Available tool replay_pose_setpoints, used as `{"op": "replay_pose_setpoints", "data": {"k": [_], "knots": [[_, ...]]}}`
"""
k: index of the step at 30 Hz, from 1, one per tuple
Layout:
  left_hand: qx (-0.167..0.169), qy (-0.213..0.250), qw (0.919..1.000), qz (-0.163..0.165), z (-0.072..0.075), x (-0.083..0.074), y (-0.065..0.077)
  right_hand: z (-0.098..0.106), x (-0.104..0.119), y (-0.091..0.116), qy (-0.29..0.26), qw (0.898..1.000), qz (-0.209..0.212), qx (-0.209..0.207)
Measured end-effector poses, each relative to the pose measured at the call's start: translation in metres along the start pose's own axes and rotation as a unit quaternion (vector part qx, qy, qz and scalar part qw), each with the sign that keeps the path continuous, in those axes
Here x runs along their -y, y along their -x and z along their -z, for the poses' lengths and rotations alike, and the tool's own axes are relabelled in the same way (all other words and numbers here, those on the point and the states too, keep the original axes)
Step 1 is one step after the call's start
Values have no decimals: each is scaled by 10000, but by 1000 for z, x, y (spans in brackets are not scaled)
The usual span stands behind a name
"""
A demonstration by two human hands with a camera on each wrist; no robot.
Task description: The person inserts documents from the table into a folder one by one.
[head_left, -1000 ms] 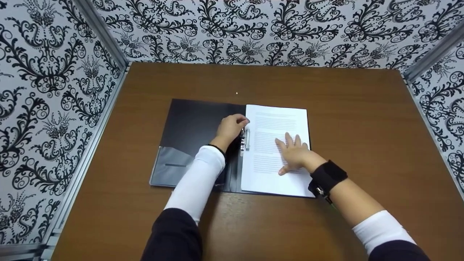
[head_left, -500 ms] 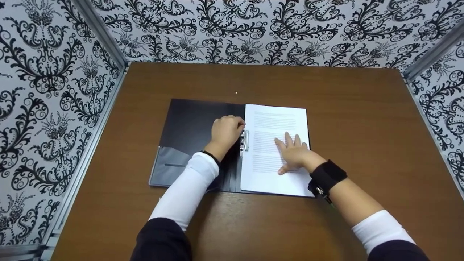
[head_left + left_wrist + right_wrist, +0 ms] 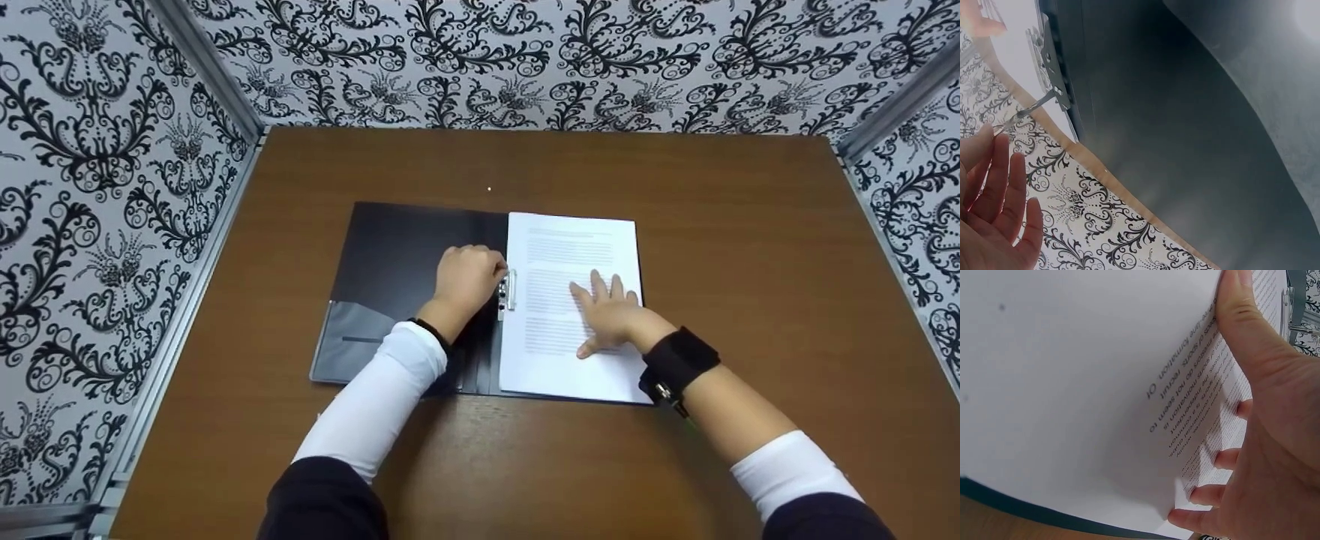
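A black folder lies spread open on the table, with a stack of printed paper on its right side. Along the paper's left edge sits a metal clip mechanism. In the left wrist view, the clip's thin metal lever sticks out from its end. Thumb and index finger of my left hand pinch the lever's tip, the other fingers loosely bent. My right hand rests on the printed page, fingers spread; in the right wrist view its thumb and fingertips touch the sheet.
The folder's left cover has a grey pocket at its near corner. Under everything is a brown wooden table. Patterned walls close it in at the back and sides, with metal rails along the edges.
My left hand has shifted slightly left and toward me, its forearm swinging left, while its fingers stay at the clip's upper end. The right hand has kept its place on the paper.
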State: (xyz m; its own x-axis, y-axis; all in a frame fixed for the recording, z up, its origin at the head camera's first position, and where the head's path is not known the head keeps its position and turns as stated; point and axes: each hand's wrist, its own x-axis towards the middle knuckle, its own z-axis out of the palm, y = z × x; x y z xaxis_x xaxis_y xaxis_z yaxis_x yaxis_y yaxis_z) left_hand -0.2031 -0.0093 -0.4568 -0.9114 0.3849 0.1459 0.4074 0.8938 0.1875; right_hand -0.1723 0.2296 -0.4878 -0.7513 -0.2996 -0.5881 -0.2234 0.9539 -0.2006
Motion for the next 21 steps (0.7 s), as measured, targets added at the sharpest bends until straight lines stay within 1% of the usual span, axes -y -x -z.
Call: {"op": "replay_pose_setpoints", "data": {"k": [7,12,18,21], "knots": [[359,-67,9992,-148,-1,-6,7,0,3,0,55,10000,-4,-6],[655,-23,9978,-134,1,-8,8,1,4,1,142,9999,22,27],[1013,61,9946,-203,5,-9,6,1,3,1,191,9998,-6,-23],[1171,137,9930,-103,6,-8,4,0,3,1,183,9998,-25,-44]]}}
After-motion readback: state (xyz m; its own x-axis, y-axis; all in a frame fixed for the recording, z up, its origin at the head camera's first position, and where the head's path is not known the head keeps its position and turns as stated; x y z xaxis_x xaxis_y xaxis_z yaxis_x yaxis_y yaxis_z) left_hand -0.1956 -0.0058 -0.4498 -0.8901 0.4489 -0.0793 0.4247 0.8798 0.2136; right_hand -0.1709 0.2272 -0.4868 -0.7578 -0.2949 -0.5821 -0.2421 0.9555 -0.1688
